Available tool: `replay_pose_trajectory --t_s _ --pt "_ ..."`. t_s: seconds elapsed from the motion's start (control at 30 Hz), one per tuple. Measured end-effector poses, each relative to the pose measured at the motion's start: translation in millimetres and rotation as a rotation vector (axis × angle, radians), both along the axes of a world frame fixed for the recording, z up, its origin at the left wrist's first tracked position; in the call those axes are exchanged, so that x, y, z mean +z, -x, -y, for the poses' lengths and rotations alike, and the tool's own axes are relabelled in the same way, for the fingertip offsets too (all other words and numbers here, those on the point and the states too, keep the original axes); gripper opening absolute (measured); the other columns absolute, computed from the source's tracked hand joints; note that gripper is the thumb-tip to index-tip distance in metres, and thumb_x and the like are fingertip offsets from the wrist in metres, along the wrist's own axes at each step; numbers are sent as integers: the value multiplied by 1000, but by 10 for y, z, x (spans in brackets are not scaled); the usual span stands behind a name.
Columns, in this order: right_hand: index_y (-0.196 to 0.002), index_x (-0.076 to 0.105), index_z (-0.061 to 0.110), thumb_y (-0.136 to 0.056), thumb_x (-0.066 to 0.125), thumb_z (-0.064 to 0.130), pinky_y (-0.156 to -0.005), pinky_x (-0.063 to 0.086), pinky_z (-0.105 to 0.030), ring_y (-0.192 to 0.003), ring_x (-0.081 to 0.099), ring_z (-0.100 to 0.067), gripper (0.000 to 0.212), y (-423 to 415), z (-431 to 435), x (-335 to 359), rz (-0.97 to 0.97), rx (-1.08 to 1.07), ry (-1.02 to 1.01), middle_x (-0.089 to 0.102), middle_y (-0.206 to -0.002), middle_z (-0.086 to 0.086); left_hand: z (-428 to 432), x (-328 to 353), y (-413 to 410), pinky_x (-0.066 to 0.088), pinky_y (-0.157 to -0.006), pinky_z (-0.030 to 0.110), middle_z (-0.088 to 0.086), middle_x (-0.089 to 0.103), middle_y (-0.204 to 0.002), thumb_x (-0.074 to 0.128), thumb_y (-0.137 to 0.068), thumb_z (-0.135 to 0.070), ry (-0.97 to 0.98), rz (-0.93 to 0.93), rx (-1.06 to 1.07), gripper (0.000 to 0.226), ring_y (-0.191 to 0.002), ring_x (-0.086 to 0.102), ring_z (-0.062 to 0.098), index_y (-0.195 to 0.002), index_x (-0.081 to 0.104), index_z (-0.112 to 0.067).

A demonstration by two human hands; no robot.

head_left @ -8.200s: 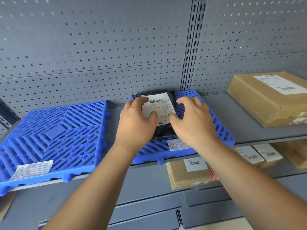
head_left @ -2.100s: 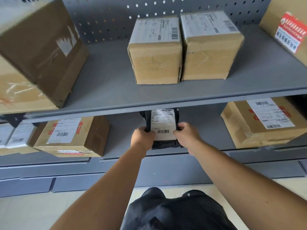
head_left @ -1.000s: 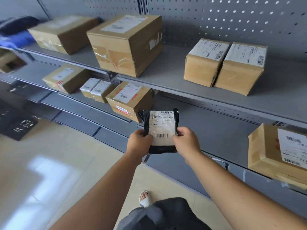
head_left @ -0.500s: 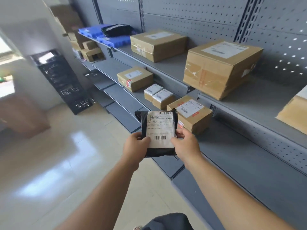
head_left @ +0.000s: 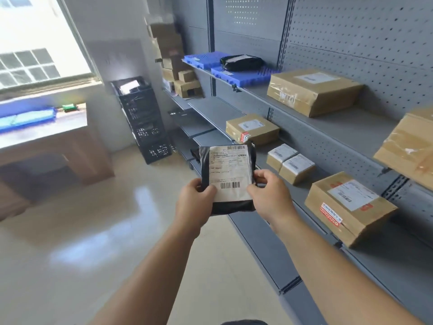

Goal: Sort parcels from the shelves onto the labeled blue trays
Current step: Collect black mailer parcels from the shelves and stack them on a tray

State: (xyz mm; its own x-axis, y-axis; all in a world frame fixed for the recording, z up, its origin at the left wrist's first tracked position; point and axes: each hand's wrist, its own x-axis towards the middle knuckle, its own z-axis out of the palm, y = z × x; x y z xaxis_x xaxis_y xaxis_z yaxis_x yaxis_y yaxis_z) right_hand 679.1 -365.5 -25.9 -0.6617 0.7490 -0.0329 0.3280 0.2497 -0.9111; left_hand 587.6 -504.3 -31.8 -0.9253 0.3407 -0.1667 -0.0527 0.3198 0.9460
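Gripping black parcel (head_left: 230, 170) w/ left hand (head_left: 193, 202), right hand (head_left: 269, 198), shelves (head_left: 365, 123) R, glossy floor (head_left: 105, 231), maybe desk (head_left: 58, 146) L

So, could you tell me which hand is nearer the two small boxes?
Right. The right hand is just left of the small boxes; the left hand is across the black parcel.

Both hands hold a black parcel (head_left: 234, 208) in the air beside the shelving, its white label (head_left: 230, 172) (barcodes at top and bottom) facing the camera. The left hand (head_left: 194, 202) grips the parcel's lower left edge; the right hand (head_left: 269, 195) pinches its lower right edge. At the far end of the top shelf (head_left: 365, 123) lie a far blue tray (head_left: 201, 57) and a near blue tray (head_left: 250, 76). A second black parcel (head_left: 241, 62) rests at the far end of the near blue tray. A cardboard box (head_left: 314, 92) sits just beside that tray.
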Motion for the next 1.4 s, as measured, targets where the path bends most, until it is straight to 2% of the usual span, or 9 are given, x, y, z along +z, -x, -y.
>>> replay_pose_trajectory --t_s 0.1,0.23,0.4,0.57,0.8,0.9,1.1,1.27,1.4 --pt "-115 64 24 -91 63 13 -89 60 -42 -102 67 -17 26 372 87 31 2 41 -3 67 -105 8 143 34 293 47 -48 21 -6 76 -93 58 -91 -19 -46 2 50 20 -78 70 17 -103 72 -25" --pt "-111 67 24 -87 64 15 -90 59 -45 -102 67 -15 26 870 112 35 -20 89 -4 71 -105 10 220 27 721 60 -64 44 -4 78 -93 60 -90 -18 -95 8 117 19 -87 74 26 -102 72 -26" --pt "-113 67 24 -86 65 17 -91 58 -44 -102 66 -11 28 1525 -28 31 -39 150 7 71 -106 11 131 49 1284 58 -58 23 -4 77 -95 60 -92 -13 -131 12 185 20 -86 75 16 -105 72 -22" --pt "-112 67 24 -87 67 16 -93 57 -41 -101 66 -8 26 2294 -375 108 -86 200 15 71 -105 13 -175 180 1934 55 -54 23 -7 76 -89 61 -92 -15 -121 -62 244 16 -81 72 14 -93 70 -28" --pt "-107 64 28 -88 66 14 -90 58 -38 -95 66 -3 24 3274 -795 306 -131 314 40 70 -99 15 -511 342 2789 57 -57 19 -8 77 -88 63 -92 -16 -111 -105 319 13 -83 74 12 -97 71 -24" --pt "-109 65 26 -89 65 14 -89 58 -37 -94 65 1 23 3656 -852 265 -121 333 43 70 -98 16 -582 341 3123 59 -62 27 -7 77 -89 63 -92 -15 -92 -109 347 12 -85 74 15 -94 70 -24" --pt "-113 67 25 -89 69 20 -91 57 -36 -97 65 -2 25 4449 -894 210 -122 325 14 69 -100 18 -617 331 3908 57 -58 28 -8 77 -85 62 -92 -15 -83 -116 343 13 -76 70 12 -91 70 -26" --pt "-105 63 28 -88 70 16 -92 57 -41 -93 66 -3 23 5267 -840 223 -158 267 -2 68 -95 19 -608 351 4807 61 -72 43 -8 77 -85 63 -92 -16 -85 -113 312 11 -86 74 22 -93 71 -25" --pt "-103 64 30 -87 71 16 -92 56 -39 -95 67 -9 23 5857 -772 335 -176 206 -54 69 -95 18 -562 429 5491 60 -69 37 -9 77 -85 64 -94 -17 -95 -135 247 10 -86 74 21 -99 71 -22"
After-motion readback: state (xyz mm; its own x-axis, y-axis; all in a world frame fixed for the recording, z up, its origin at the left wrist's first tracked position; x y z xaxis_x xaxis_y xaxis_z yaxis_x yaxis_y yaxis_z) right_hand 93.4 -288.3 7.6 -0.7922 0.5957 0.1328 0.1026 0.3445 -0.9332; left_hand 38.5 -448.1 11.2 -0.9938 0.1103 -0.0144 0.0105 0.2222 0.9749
